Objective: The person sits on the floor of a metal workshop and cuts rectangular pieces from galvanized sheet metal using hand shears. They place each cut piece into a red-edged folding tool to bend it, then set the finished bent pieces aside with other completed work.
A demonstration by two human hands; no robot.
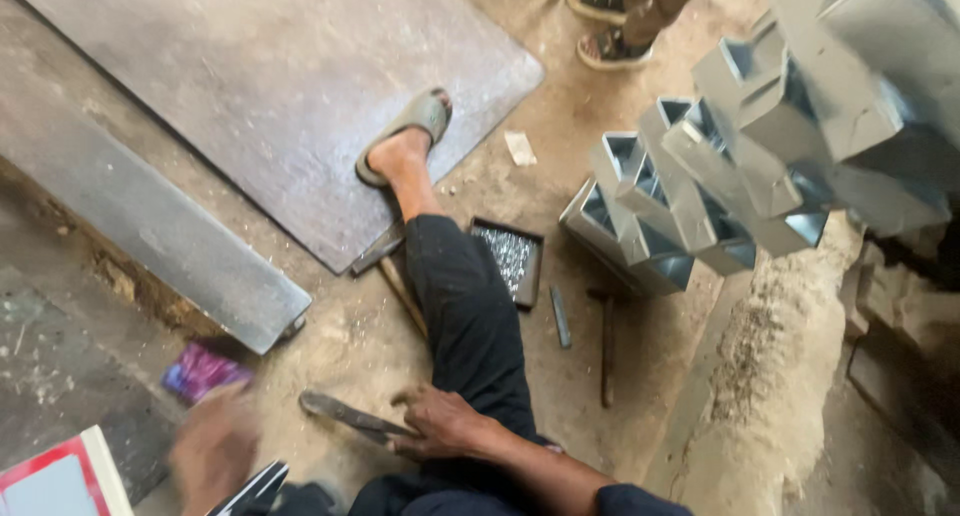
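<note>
The long grey metal tin snips [345, 414] lie on the dusty concrete floor [560, 386], just left of the person's black-trousered leg [470, 326]. The right hand [440, 423] rests on their handle end, fingers curled down over it; the far side of the handles is hidden under the palm, so how firmly they are clamped is hard to tell. The left hand [212, 454] is a motion blur near the bottom edge of the view, beside a dark folded metal strip [255, 488] that is cut off by that edge; I cannot tell whether its fingers are apart or together, or whether it touches the strip.

Just above the blurred hand lies a small purple packet [203, 370], under the corner of a long grey steel bar [150, 221]. A red and white box [60, 476] is cropped at the bottom-left corner.

The sandalled foot [405, 136] rests on the edge of a large flat grey steel sheet [270, 86]. Right of the knee sits a shallow dark tray of small silvery fasteners [510, 261], too small to identify, then a short metal chisel [561, 317] and a hammer [606, 346]. Stacked shiny galvanised rectangular ducts [720, 186] fill the upper right. At the top edge, another person's 2 sandalled feet [610, 21] are partly cut off.
</note>
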